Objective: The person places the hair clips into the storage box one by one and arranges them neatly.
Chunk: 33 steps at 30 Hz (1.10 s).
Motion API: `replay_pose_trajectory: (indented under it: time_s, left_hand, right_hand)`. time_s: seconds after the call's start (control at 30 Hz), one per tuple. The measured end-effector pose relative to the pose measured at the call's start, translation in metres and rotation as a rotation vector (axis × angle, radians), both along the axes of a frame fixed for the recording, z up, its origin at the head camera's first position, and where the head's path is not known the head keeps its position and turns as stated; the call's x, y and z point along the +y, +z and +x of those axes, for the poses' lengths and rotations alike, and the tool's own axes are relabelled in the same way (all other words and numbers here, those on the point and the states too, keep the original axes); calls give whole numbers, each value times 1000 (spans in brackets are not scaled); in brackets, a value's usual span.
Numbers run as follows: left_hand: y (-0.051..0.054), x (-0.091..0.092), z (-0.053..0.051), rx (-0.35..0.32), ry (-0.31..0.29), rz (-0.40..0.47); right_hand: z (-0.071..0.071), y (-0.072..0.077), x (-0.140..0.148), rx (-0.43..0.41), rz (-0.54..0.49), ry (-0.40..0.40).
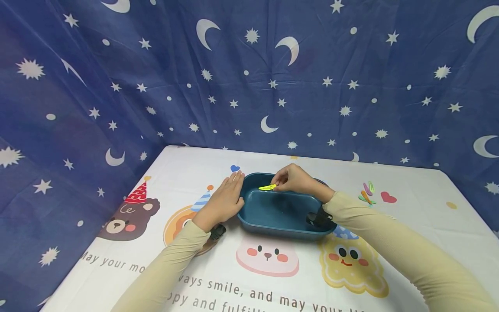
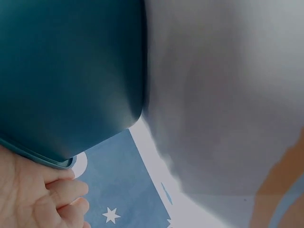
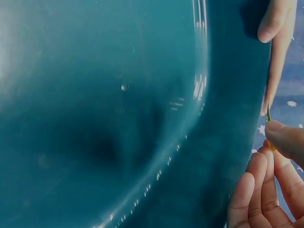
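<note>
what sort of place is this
Probably an indoor tabletop corner set up for filming: a star-and-moon cloth backdrop stands behind a white cartoon-print table cover, with a teal basin on it.

- Oblong teal basin (image 1: pixel 280 212), upright, left hand (image 1: pixel 224 199) touching its left rim.
- Slim neon-yellow clip (image 1: pixel 267 187), pinched in the right hand (image 1: pixel 295 178) over the basin.
- Small pink, green and orange clips (image 1: pixel 365 197), clustered right of the basin.

Over my remote feed I count one bare left hand (image 1: pixel 224 199), one bare right hand (image 1: pixel 295 179), two black wrist cameras (image 1: pixel 318 218), one oblong dark-teal plastic basin (image 1: pixel 278 212), one slim neon-yellow hair clip (image 1: pixel 267 187), four printed cartoon faces (image 1: pixel 267 259), and at least four small multicoloured clips (image 1: pixel 366 197), too tiny to number exactly.
</note>
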<state>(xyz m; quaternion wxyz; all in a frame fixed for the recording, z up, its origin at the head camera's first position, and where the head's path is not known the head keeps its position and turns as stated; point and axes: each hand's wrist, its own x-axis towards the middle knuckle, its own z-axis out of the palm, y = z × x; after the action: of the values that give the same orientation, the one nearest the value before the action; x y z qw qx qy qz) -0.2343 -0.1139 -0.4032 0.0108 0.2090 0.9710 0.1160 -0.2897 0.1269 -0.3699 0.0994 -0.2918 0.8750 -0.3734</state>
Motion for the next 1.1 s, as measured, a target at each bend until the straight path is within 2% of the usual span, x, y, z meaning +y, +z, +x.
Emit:
replay_pose_trajectory:
  time_s: [0.47,0.8,1.1]
  left_hand:
    - [8,1,2,46,1,-54]
    - [2,3,6,52,-32,-61]
    - [3,4,7,41,-30,-45]
  right_hand:
    - [-5,-19,-20,19,6,68]
    - [-9,-28,-28,20,33,39]
    - [-8,-34,-33,5,70,21]
